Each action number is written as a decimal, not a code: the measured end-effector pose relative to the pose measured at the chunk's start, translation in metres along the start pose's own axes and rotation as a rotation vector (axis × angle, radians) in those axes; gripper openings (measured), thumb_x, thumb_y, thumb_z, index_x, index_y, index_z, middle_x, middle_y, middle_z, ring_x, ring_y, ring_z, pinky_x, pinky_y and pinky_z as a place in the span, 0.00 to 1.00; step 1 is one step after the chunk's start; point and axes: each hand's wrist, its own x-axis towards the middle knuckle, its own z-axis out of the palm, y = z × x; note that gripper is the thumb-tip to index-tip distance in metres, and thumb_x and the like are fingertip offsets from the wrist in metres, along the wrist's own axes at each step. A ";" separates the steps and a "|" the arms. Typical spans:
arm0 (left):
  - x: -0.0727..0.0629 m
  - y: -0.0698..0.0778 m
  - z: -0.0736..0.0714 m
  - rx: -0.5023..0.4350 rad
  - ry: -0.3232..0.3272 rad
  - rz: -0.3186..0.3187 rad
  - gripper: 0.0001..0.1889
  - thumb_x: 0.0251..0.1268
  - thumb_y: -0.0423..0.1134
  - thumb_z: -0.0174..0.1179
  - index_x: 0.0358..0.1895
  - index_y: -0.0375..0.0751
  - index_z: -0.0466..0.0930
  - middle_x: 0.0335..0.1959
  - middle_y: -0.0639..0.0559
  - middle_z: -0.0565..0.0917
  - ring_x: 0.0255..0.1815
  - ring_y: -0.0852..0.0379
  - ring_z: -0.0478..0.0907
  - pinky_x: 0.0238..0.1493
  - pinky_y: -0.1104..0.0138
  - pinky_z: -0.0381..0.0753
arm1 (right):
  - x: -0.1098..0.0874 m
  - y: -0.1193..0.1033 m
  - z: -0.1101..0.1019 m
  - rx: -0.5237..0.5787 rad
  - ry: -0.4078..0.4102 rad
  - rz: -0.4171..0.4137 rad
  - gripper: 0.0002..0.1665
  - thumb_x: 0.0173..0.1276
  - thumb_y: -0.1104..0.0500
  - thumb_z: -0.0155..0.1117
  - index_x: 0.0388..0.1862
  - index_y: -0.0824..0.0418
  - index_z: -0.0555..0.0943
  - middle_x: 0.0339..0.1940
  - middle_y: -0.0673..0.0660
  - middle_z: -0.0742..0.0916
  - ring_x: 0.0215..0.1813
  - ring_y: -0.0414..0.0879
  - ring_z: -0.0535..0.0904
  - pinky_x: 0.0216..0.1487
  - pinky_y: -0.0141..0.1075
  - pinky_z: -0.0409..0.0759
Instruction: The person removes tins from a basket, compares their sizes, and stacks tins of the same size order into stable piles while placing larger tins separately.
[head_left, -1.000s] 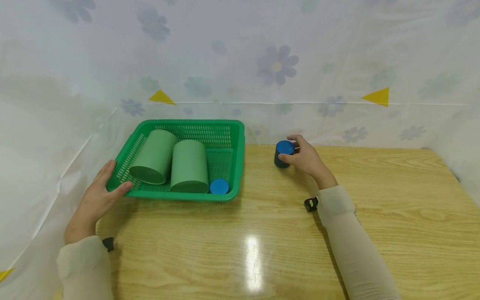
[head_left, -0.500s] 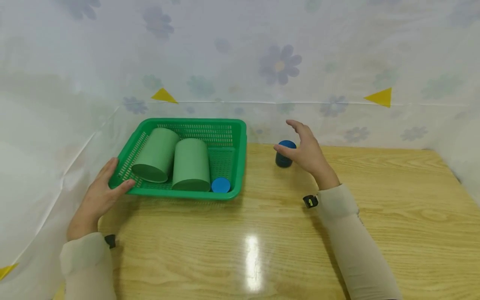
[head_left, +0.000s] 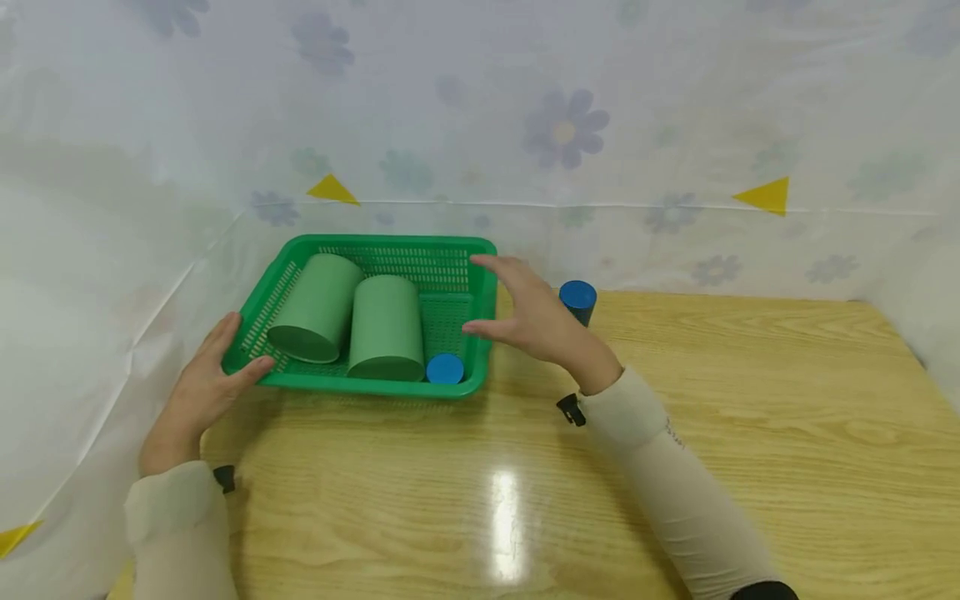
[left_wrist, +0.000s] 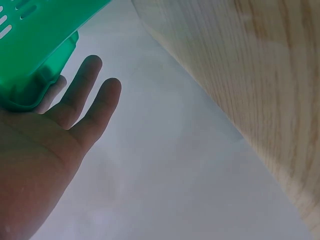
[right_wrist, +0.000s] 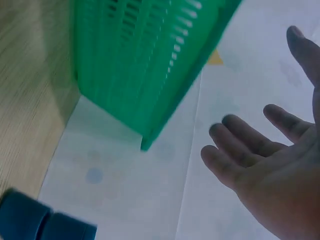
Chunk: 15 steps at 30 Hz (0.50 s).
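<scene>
the right hand [head_left: 538, 321] has moved from the blue-topped dark cylinder [head_left: 578, 300] on the wood-grain desk [head_left: 750, 400] to the green plastic basket [head_left: 367, 388]. the left hand [head_left: 197, 396] touches the basket's left corner; both hands' fingers are apart.

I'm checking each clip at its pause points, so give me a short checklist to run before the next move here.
1. Left hand touching the basket: ok, at its near left corner.
2. Right hand free: ok, fingers spread, nothing held.
3. Right hand's fingers off the basket: ok, the right wrist view shows a gap.
4. Blue can upright on the table: ok, though the right arm partly hides it in the head view.
5. Green cylinders upright: not ok, both lie over in the basket.
6. Full shape of the blue round piece in the basket: cannot tell, mostly its round face shows.
</scene>
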 end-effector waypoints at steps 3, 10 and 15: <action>0.000 0.001 0.000 -0.008 -0.009 -0.005 0.48 0.77 0.55 0.55 0.83 0.42 0.32 0.82 0.37 0.33 0.79 0.29 0.31 0.70 0.30 0.39 | 0.011 -0.009 0.015 -0.052 -0.104 0.001 0.57 0.63 0.42 0.75 0.84 0.50 0.54 0.81 0.52 0.61 0.80 0.52 0.55 0.74 0.52 0.62; 0.000 0.001 -0.001 0.000 -0.004 -0.011 0.48 0.76 0.55 0.55 0.83 0.43 0.32 0.82 0.36 0.34 0.79 0.28 0.32 0.69 0.29 0.40 | 0.036 -0.022 0.052 -0.339 -0.347 -0.001 0.69 0.62 0.40 0.76 0.85 0.53 0.39 0.79 0.60 0.66 0.75 0.54 0.66 0.72 0.47 0.66; 0.000 0.002 0.000 0.003 -0.004 -0.003 0.48 0.77 0.55 0.55 0.82 0.40 0.33 0.82 0.35 0.34 0.79 0.28 0.32 0.69 0.30 0.40 | 0.046 -0.027 0.069 -0.538 -0.419 0.023 0.73 0.60 0.37 0.75 0.84 0.59 0.36 0.57 0.55 0.85 0.61 0.49 0.80 0.71 0.53 0.65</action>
